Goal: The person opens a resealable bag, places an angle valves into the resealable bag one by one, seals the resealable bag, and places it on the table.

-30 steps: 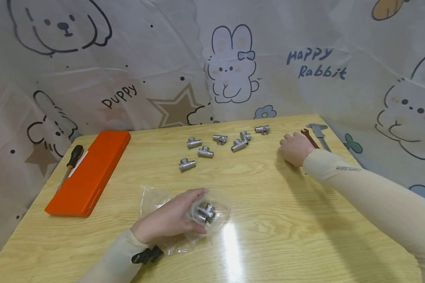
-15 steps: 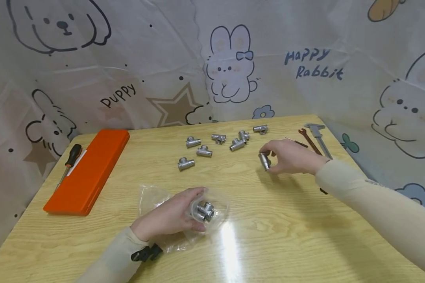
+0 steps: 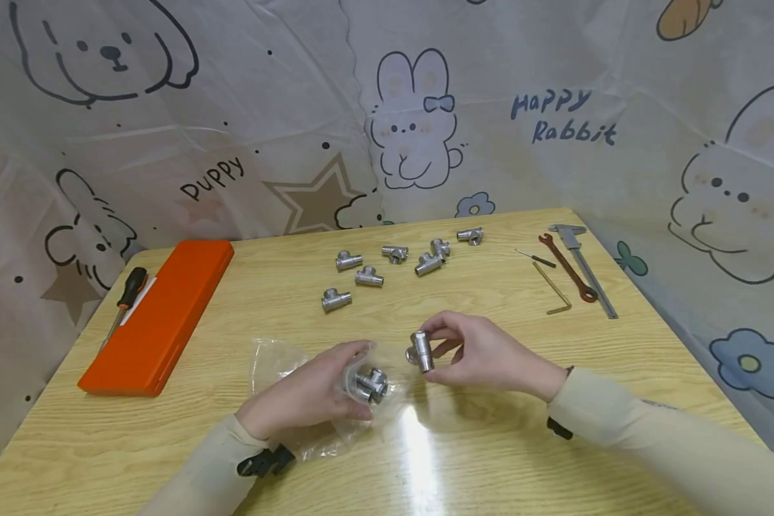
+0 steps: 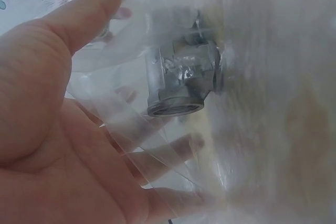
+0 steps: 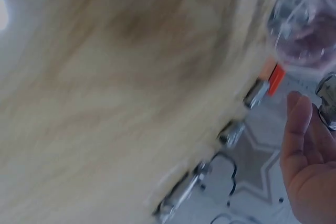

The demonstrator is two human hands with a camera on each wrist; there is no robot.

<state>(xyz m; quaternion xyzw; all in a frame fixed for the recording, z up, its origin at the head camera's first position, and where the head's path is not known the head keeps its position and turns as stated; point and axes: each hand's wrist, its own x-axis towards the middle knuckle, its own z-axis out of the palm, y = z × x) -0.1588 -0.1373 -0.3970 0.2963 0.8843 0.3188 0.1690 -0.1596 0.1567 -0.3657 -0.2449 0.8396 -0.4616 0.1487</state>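
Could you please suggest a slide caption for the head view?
Right hand pinches a silver metal tee fitting beside the clear plastic bag of fittings held by the left hand.

A home work corner, wooden table (image 3: 490, 444), cartoon bunny curtain (image 3: 413, 122) behind, tools like a wrench (image 3: 567, 266) and screwdriver (image 3: 126, 292).

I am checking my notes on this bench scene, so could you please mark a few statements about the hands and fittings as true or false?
1. The right hand pinches a metal tee fitting. True.
2. The left hand grips a screwdriver. False: it holds a clear plastic bag with fittings inside; the screwdriver lies beside the orange case.
3. Loose fittings lie on the table beyond both hands. True.
4. The wrench rests on the orange case. False: it lies near the table's right edge, by the caliper.
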